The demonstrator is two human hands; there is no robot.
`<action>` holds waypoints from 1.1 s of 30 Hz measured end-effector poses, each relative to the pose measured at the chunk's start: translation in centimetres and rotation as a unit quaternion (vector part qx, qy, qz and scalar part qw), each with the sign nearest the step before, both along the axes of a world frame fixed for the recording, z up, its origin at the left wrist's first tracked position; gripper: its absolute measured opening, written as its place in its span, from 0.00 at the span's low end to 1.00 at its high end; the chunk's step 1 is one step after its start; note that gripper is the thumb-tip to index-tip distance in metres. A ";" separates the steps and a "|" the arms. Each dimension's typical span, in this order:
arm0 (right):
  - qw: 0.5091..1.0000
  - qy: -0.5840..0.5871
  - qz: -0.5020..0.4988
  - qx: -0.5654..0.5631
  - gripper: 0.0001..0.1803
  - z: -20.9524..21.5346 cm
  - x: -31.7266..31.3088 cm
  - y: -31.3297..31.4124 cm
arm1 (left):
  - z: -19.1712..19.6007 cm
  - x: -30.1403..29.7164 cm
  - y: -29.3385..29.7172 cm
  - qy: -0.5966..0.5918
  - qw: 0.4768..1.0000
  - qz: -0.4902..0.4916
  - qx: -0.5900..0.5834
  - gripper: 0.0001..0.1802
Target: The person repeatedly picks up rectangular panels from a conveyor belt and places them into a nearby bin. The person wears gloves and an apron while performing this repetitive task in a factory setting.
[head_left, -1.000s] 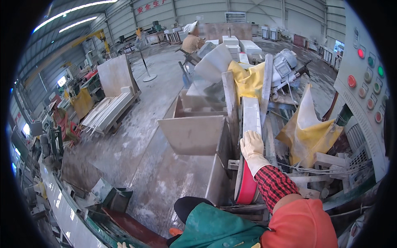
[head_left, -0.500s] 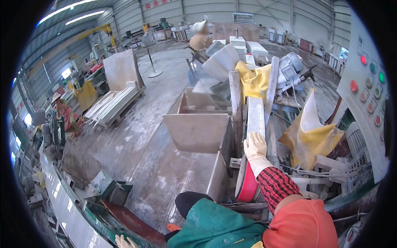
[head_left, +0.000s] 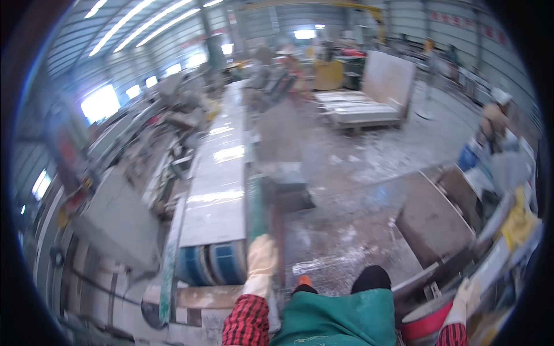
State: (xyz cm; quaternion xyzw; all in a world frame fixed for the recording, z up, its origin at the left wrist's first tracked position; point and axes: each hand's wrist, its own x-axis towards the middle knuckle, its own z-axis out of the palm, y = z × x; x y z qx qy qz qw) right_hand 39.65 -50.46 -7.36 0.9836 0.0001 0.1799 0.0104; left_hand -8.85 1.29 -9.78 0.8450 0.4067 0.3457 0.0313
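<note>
My left hand (head_left: 262, 259), in a pale work glove with a red-and-black checked sleeve, rests on the green side rail (head_left: 255, 210). Its fingers lie forward along the rail and hold nothing that I can see. Beside it, a long glossy white slab (head_left: 213, 202) runs away from me on a conveyor with blue belts (head_left: 225, 260) at its near end. My gloved right hand (head_left: 466, 297) is blurred at the lower right, next to the narrow conveyor with a red end (head_left: 427, 323). Its fingers look stretched out; any contact there is unclear.
A green apron (head_left: 340, 317) covers my front. Brown panels (head_left: 435, 225) form a bin on the right, beneath yellow cloth (head_left: 519, 222). White slabs (head_left: 366, 115) lie on a stand farther back. A person (head_left: 493, 118) stands at the far right. Grey machine housing (head_left: 118, 225) stands left.
The view has swung left to the long white slab. My left hand now lies on the green rail; my right hand is no longer far forward on the narrow conveyor's white piece but nearer me.
</note>
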 end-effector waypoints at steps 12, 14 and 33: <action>0.994 0.075 0.071 0.043 0.28 0.9 -2.0 -0.1 | -0.6 0.2 0.1 -0.035 0.999 0.000 0.012 0.06; 0.993 0.086 0.063 0.041 0.27 1.2 -2.9 0.8 | -0.7 0.1 0.2 -0.043 0.999 -0.003 0.018 0.07; 0.950 0.116 0.158 0.245 0.27 -10.4 8.2 -7.4 | -0.4 -0.4 -0.2 -0.030 0.999 -0.002 0.018 0.07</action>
